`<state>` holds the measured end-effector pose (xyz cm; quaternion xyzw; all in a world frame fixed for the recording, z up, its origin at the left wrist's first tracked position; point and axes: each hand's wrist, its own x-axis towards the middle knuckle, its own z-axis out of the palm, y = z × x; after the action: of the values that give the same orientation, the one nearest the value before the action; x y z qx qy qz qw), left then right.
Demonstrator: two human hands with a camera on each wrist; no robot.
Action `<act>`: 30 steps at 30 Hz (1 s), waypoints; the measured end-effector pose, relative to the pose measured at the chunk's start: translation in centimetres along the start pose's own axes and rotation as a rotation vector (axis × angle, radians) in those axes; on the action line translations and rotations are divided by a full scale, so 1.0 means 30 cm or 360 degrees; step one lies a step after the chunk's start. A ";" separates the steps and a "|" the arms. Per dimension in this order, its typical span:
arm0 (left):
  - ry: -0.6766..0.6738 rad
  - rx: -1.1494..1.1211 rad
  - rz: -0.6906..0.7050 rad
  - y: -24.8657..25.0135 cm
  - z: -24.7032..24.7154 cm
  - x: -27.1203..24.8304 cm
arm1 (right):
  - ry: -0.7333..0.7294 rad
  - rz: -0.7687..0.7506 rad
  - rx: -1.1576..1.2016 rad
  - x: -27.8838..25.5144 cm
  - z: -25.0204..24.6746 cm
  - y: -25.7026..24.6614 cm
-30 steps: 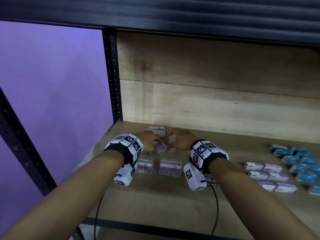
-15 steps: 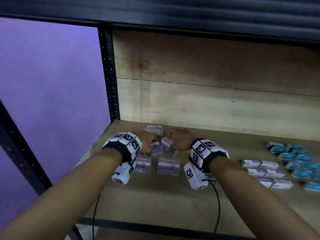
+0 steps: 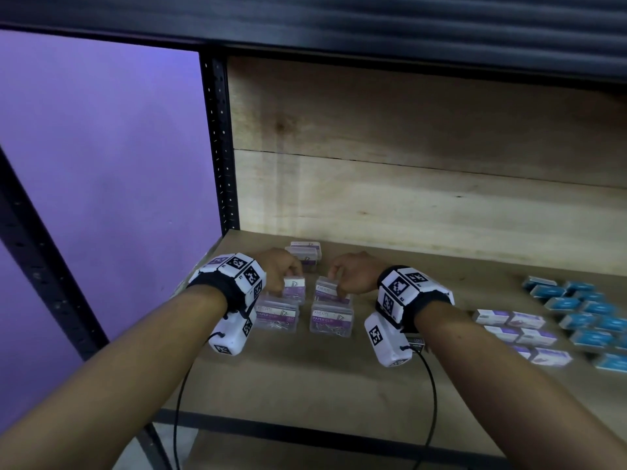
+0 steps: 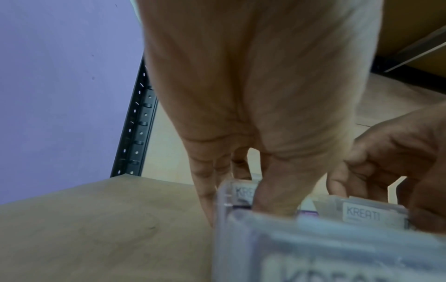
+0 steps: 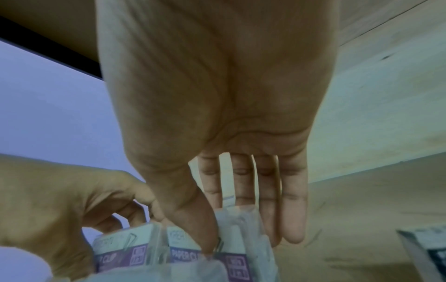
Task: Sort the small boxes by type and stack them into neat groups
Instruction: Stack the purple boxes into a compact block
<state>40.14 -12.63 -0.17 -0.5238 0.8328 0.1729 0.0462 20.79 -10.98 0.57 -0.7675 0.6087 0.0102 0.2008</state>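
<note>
Several clear paper clip boxes with purple-and-white labels lie at the left of the wooden shelf (image 3: 305,378). My left hand (image 3: 286,278) pinches one paper clip box (image 3: 294,285) between thumb and fingers; the left wrist view shows that box (image 4: 237,191) under the thumb. My right hand (image 3: 334,283) grips a second paper clip box (image 3: 326,290) just to the right, thumb on its label (image 5: 185,253), fingers behind it. Both held boxes sit behind two front boxes (image 3: 276,315) (image 3: 331,320). A short stack (image 3: 305,253) stands further back.
White-and-purple cartons (image 3: 509,322) lie in rows to the right, with blue cartons (image 3: 583,307) beyond them. A black upright post (image 3: 217,147) bounds the shelf on the left, a wooden back wall (image 3: 407,198) stands behind, and cables hang from both wrist units.
The right hand has turned its box from standing on edge down toward flat beside the left box. The left hand's box has shifted slightly left. The two front boxes have not moved.
</note>
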 end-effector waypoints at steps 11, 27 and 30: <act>0.0026 -0.0009 0.0057 -0.002 -0.017 -0.040 | -0.0089 -0.0045 -0.0003 -0.020 -0.003 0.001; -0.0022 -0.0048 -0.0039 0.005 -0.030 -0.039 | -0.0119 -0.0124 -0.0112 -0.037 -0.016 0.008; -0.0009 -0.0219 -0.0031 0.004 -0.052 -0.037 | -0.0166 -0.0095 -0.0131 -0.032 -0.024 0.011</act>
<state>40.69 -12.17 1.60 -0.5333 0.8137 0.2306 0.0141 20.08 -10.37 1.38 -0.7913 0.5733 0.0692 0.2009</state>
